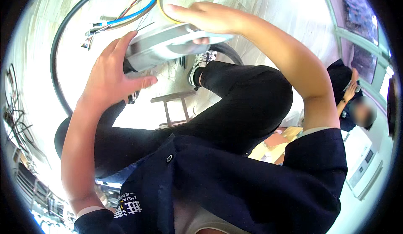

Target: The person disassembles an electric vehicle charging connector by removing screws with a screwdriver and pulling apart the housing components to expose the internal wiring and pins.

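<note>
In front of me, above the floor, a silver-grey box-shaped casing [155,47] is tilted and smeared by motion. My left hand [107,74] grips its left end, the fingers up along the side and the thumb reaching out below. At the upper right end my right hand [212,19] is closed round the casing; some fingertips show on its near face and the thumb points left past the top edge. Beyond the casing, a thick black cable [56,49] loops over the floor, with a blue wire [145,12] and a yellow wire [161,12] by it.
A small wooden stool [174,96] stands between my legs, near my shoe [200,68]. Thin wires with connectors [90,34] lie at the upper left. Another person [346,95] sits at the right by a white cabinet [361,162]. Dark tangled cables [17,112] are at the far left.
</note>
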Demonstrator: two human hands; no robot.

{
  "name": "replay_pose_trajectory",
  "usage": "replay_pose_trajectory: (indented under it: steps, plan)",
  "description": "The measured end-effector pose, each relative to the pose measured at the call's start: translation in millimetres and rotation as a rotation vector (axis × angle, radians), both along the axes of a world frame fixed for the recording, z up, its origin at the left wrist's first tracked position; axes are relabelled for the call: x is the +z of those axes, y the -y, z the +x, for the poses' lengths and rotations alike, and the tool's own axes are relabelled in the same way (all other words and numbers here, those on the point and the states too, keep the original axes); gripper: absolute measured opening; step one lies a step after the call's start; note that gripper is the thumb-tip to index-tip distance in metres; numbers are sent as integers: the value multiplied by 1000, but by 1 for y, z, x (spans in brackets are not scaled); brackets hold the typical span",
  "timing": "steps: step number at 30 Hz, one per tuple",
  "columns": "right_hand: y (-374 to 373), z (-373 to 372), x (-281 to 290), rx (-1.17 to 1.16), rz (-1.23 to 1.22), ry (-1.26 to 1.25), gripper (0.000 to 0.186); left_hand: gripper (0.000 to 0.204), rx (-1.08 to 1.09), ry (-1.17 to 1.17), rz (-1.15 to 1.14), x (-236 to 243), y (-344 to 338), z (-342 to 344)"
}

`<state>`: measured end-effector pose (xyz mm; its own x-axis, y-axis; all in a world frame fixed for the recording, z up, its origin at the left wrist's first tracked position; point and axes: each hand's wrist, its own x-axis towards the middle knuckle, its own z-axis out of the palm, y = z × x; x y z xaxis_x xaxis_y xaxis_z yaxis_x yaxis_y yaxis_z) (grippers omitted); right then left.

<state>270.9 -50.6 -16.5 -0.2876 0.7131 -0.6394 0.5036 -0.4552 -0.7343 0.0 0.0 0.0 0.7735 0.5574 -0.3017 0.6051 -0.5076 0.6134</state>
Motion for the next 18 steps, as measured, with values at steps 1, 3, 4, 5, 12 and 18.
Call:
replay_pose_trajectory:
  steps: [1, 3, 4, 5, 12, 18]
  plan:
    - [-7, -8, -3, -23, -23, 31, 90, 86, -35, -14, 28, -3, -13, 3]
    - [-21, 21, -8, 24, 1, 82, 89, 81, -7, 72, 83, -23, -11, 50]
    - [-24, 19, -14, -7, 16, 58, 89, 78, -37, 86, 84, -28, -14, 64]
    - [-28, 20, -22, -39, 31, 34, 90, 76, -67, 100, 82, -33, -18, 79]
    - [-62, 41, -94, -287, 210, 35, 77, 50, -5, -82, -14, -86, -47, 146]
    - [5, 114, -206, -584, 466, -27, 72, 43, -33, -170, -106, -132, -84, 168]
